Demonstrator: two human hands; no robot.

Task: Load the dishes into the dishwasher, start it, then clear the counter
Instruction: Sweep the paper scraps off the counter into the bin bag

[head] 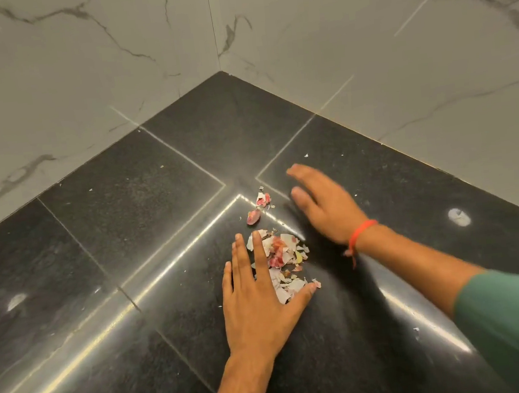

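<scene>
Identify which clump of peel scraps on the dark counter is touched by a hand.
The large pile of peel scraps: the left hand lies flat against it. The two small pink scraps farther back lie apart, untouched by the right hand.

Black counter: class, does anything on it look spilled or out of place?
Yes. A heap of papery white and pink peel scraps lies by the left hand, two stray pieces beyond it, and white flecks dot the black counter.
</scene>
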